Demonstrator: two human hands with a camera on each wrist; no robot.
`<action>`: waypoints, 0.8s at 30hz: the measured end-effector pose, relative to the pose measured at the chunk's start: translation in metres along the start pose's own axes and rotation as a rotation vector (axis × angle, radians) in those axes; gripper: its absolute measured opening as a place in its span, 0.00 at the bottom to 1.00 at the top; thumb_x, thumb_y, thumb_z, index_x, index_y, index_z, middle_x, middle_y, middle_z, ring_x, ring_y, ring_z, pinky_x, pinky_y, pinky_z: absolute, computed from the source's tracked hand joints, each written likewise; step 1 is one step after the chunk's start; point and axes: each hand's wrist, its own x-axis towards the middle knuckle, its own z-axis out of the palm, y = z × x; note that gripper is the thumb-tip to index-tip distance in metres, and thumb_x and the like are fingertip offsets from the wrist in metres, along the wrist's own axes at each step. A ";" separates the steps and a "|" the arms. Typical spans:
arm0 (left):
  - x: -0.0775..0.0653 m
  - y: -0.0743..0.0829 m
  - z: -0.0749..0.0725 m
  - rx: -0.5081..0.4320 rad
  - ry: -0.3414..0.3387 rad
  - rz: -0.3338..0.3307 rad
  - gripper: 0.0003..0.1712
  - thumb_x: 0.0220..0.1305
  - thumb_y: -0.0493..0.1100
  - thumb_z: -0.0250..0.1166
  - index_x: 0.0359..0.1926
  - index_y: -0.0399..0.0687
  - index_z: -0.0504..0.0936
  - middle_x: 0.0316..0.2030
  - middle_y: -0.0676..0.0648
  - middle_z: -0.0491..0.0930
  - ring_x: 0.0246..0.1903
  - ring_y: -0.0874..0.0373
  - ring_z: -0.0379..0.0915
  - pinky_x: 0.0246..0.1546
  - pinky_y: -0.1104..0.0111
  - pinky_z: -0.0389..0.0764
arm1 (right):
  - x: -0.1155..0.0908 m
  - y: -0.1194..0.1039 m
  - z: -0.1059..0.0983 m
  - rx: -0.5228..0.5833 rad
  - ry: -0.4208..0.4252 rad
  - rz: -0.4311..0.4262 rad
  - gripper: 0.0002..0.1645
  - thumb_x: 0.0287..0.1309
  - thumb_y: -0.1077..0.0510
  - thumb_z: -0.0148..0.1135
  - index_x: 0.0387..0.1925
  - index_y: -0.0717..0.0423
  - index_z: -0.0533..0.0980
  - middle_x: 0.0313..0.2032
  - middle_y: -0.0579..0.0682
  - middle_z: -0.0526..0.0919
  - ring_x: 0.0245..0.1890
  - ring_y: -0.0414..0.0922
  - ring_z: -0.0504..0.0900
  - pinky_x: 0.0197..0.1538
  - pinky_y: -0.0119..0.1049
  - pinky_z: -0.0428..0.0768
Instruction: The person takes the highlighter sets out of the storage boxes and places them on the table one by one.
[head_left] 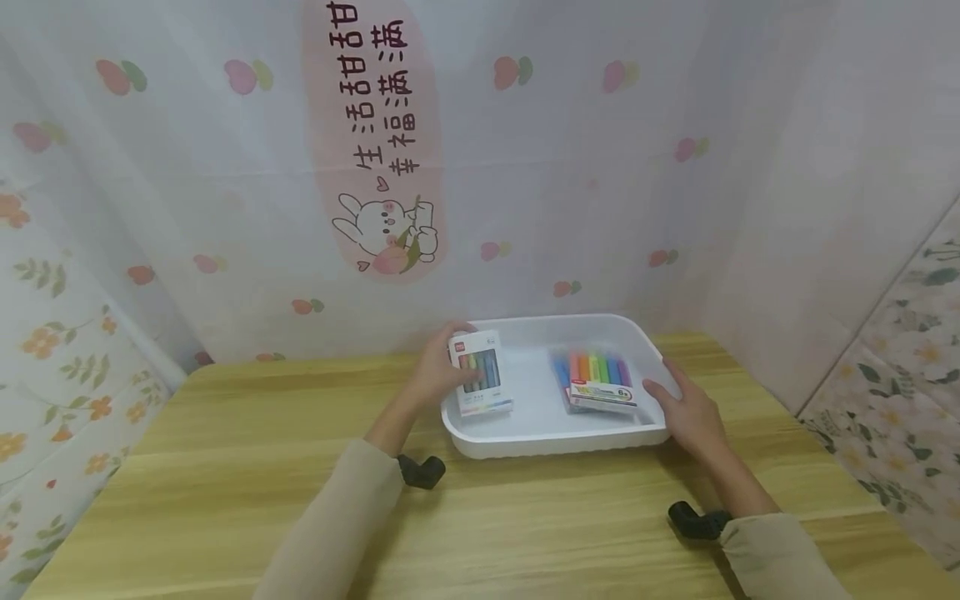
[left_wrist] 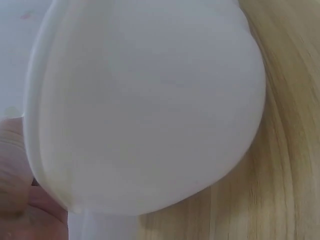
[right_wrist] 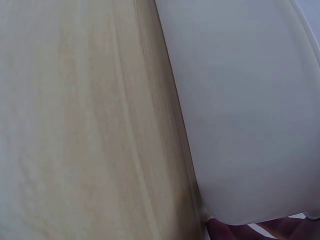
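Note:
A white plastic tray (head_left: 525, 425) stands on the table in the head view. My left hand (head_left: 441, 367) is at the tray's left end and holds a white box of coloured pens (head_left: 487, 400), thumb across its clear window. The box leans over the tray's left side. At the opposite end, my right hand (head_left: 690, 412) grips the tray's right rim, thumb over the edge and the other fingers mostly hidden outside. Inside the tray, right of middle, lies a pack of coloured markers (head_left: 603, 383) overlapping a blue-looking pack beneath it.
The wood-grain table (head_left: 225, 467) extends around the tray. Behind it hangs a white curtain (head_left: 562, 192) with fruit prints and a rabbit drawing. Black curved pieces (head_left: 423, 472) sit at both wrists.

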 end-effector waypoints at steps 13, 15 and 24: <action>-0.010 0.011 -0.008 -0.226 0.048 0.030 0.47 0.54 0.29 0.73 0.73 0.50 0.65 0.60 0.40 0.79 0.56 0.45 0.79 0.57 0.56 0.83 | 0.001 -0.001 -0.003 0.021 -0.003 -0.001 0.50 0.73 0.30 0.40 0.81 0.51 0.39 0.78 0.70 0.45 0.75 0.75 0.47 0.70 0.76 0.52; -0.013 0.012 -0.012 -0.244 0.059 0.039 0.45 0.55 0.30 0.72 0.73 0.49 0.65 0.61 0.39 0.78 0.57 0.44 0.79 0.59 0.57 0.82 | 0.001 -0.001 -0.003 0.020 -0.006 0.000 0.50 0.73 0.30 0.40 0.81 0.52 0.39 0.78 0.70 0.45 0.75 0.75 0.47 0.70 0.76 0.52; -0.025 0.018 -0.033 -0.290 0.102 0.057 0.44 0.59 0.29 0.69 0.74 0.47 0.62 0.62 0.38 0.75 0.58 0.43 0.78 0.57 0.62 0.83 | -0.001 -0.001 -0.003 0.014 -0.017 0.015 0.51 0.73 0.29 0.40 0.81 0.51 0.38 0.78 0.70 0.44 0.76 0.75 0.46 0.71 0.75 0.51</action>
